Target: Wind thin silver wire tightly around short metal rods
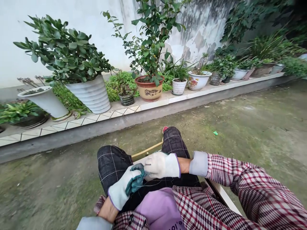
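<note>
Both of my hands wear white work gloves with dark green palms, and they meet above my lap. My left hand has its fingers curled, with the green fingertips against the other glove. My right hand is closed, its white back turned up. Whatever sits between the fingers is hidden by the gloves. A thin pale strand trails just below the hands, and I cannot make out where it starts. Beyond them, a slim yellowish stick or cane runs between my knees.
A tiled ledge along the white wall carries several potted plants, among them a large ribbed white pot and a brown-rimmed pot. A small green scrap lies on the mossy concrete ground. Checked trousers cover my knees.
</note>
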`<state>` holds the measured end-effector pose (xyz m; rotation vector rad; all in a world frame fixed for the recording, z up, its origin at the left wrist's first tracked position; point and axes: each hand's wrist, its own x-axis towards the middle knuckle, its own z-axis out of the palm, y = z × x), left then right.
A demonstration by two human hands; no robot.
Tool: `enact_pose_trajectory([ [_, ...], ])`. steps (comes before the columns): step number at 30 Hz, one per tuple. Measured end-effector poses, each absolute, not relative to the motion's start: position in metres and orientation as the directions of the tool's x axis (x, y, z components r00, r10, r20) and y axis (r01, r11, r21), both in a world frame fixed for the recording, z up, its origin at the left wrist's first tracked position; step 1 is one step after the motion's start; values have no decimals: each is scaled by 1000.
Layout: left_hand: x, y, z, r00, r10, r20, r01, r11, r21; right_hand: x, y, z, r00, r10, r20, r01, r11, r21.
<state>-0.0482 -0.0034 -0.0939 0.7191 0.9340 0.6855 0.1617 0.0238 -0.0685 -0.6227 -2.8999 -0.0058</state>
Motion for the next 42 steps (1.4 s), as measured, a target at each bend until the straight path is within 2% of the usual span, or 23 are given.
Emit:
enact_pose_trajectory([
  [3,-46,3,-85,373,890,-264,71,256,964,157,21,-78,-725,652,221,559,745,-363],
  [5,-46,4,-82,364,925,-111,315,-10,949,152,19,-87,-586,795,155,540,526,-657],
  [7,-45,2,-82,420,907,31,561,-287,777,148,18,-99,-512,859,-17,441,246,-863],
  [8,-45,0,-82,480,874,76,645,-410,644,146,18,-105,-500,861,-93,393,130,-910],
  [10,-42,-3,-85,601,793,97,701,-581,414,145,17,-117,-488,857,-168,336,7,-942],
  [11,-41,-3,-87,624,776,91,698,-606,381,146,17,-121,-474,863,-172,326,-9,-945],
  [12,-40,-3,-89,615,784,82,695,-589,412,147,17,-124,-465,870,-162,318,-7,-948],
  [14,-38,1,-92,495,867,65,653,-420,630,153,19,-123,-463,873,-154,305,-6,-952],
  [16,-38,6,-94,322,947,-3,448,-150,881,159,20,-116,-441,889,-126,297,12,-955],
  [17,-39,8,-94,276,958,-75,317,-17,948,162,21,-111,-401,913,-79,297,48,-954],
  [19,-39,11,-95,256,942,-218,84,203,976,166,20,-101,-328,926,185,390,311,-867],
  [21,-40,11,-95,292,901,-320,-70,354,933,167,17,-94,-404,837,370,479,538,-694],
  [22,-39,11,-96,312,882,-354,-124,407,905,167,15,-92,-468,780,416,511,623,-593],
  [25,-38,8,-98,375,829,-416,-216,514,830,163,14,-95,-628,646,435,570,762,-308],
  [28,-38,6,-98,424,805,-416,-270,551,790,159,17,-99,-701,602,382,604,786,-129],
  [35,-37,1,-92,490,783,-383,-334,575,747,159,18,-90,-757,565,329,599,801,3],
  [38,-36,0,-91,515,773,-369,-336,579,743,160,17,-85,-769,551,326,590,807,26],
  [42,-36,1,-95,509,775,-374,-312,571,759,160,18,-78,-779,582,232,603,797,29],
])
